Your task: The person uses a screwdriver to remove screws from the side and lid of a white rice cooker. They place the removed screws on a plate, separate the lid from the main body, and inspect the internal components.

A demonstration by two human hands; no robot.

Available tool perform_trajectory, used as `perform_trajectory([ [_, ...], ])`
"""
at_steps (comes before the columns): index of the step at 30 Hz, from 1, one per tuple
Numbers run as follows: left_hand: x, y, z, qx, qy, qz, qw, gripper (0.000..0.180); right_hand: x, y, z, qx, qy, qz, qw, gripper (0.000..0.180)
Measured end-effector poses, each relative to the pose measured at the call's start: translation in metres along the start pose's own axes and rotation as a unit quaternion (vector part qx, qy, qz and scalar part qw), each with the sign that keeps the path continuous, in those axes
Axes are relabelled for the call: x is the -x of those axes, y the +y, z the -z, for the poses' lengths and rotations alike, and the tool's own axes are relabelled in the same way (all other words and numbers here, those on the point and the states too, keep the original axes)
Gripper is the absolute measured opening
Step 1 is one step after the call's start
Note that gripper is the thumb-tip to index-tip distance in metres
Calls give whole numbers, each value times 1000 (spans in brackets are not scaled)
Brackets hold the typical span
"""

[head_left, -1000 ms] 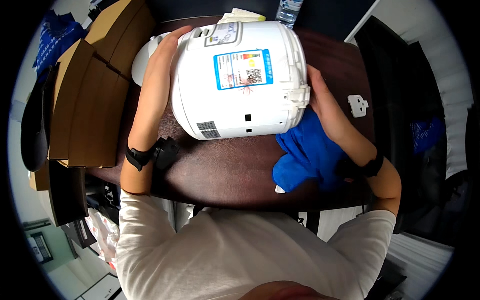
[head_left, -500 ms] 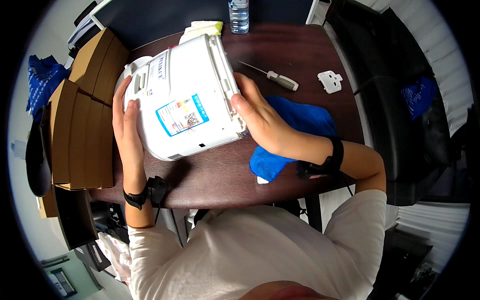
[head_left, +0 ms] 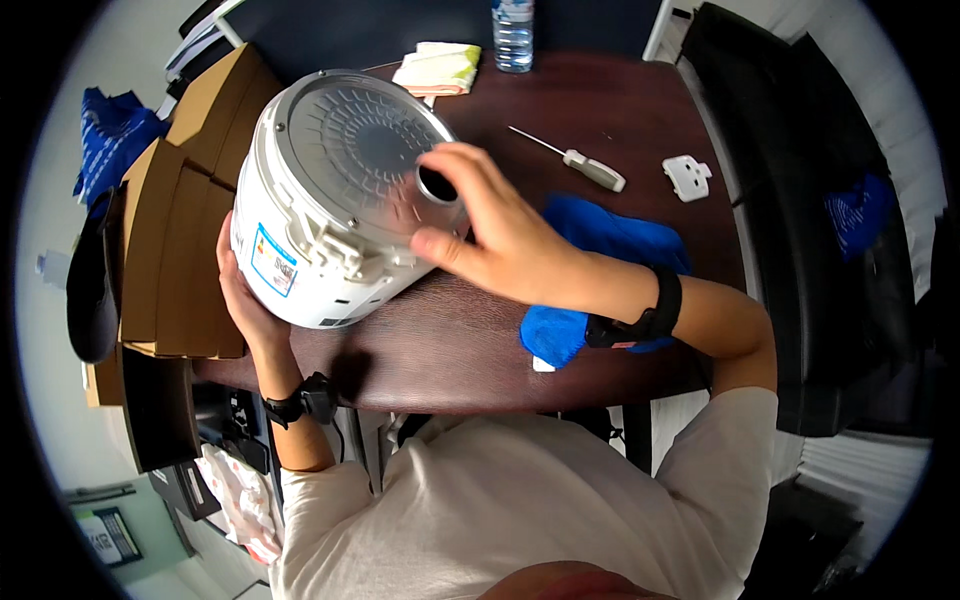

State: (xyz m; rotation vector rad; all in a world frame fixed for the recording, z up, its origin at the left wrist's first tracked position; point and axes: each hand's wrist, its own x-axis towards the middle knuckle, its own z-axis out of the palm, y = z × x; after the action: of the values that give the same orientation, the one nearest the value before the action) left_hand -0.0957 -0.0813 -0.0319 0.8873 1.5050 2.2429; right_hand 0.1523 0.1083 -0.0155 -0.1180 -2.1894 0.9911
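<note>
A white round appliance, a rice cooker (head_left: 330,220), lies tipped on the dark wooden table (head_left: 470,350) with its grey ribbed underside facing up at me. My left hand (head_left: 240,295) cups its lower left side against the body. My right hand (head_left: 490,225) rests on the right edge of the underside, fingers curled, next to a small round hole. A blue cloth (head_left: 600,270) lies under my right forearm.
A screwdriver (head_left: 580,165) and a small white plastic part (head_left: 687,177) lie on the table's right half. A folded yellow-white cloth (head_left: 440,68) and a water bottle (head_left: 513,30) stand at the far edge. Cardboard boxes (head_left: 180,240) stack at the left, a black chair (head_left: 800,200) at the right.
The cooker has been rolled from its labelled side facing up to its underside facing up. My right hand moved from its side onto the underside; my left hand slid lower.
</note>
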Motion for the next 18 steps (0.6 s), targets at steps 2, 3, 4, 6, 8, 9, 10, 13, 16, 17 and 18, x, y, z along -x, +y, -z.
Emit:
perform_trajectory([
  [2, 1, -5, 10, 9, 35, 10, 999, 57, -2, 8, -5, -62, 17, -84, 994, 72],
  [3, 0, -7, 16, 21, 55, 32, 998, 56, -6, 11, -5, -54, 3, -114, 992, 79],
  [4, -3, -14, 27, 37, 67, 50, 996, 52, -7, 17, -12, -81, 5, -181, 980, 87],
  [6, -8, -20, 36, 66, 66, 72, 993, 48, -16, 36, -24, -147, 3, -254, 956, 93],
  [8, -11, -22, 34, 67, 102, 74, 990, 48, -31, 33, -20, -233, -30, -282, 930, 91],
  [9, -9, -22, 34, 64, 111, 70, 989, 48, -34, 29, -20, -275, -53, -301, 912, 82],
  [10, -9, -24, 32, 66, 114, 66, 989, 47, -38, 26, -17, -311, -71, -319, 892, 73],
  [13, -11, -24, 34, -2, 69, 54, 996, 49, -35, 29, -25, -307, -43, -328, 893, 70],
  [16, -5, -19, 44, 55, 45, 98, 993, 48, -31, 34, -32, -306, -69, -279, 908, 67],
  [17, -4, -21, 53, 52, 41, 89, 994, 48, -32, 34, -35, -304, -72, -283, 907, 67],
  [18, -4, -24, 57, 49, 37, 80, 995, 48, -31, 33, -35, -303, -76, -287, 906, 67],
])
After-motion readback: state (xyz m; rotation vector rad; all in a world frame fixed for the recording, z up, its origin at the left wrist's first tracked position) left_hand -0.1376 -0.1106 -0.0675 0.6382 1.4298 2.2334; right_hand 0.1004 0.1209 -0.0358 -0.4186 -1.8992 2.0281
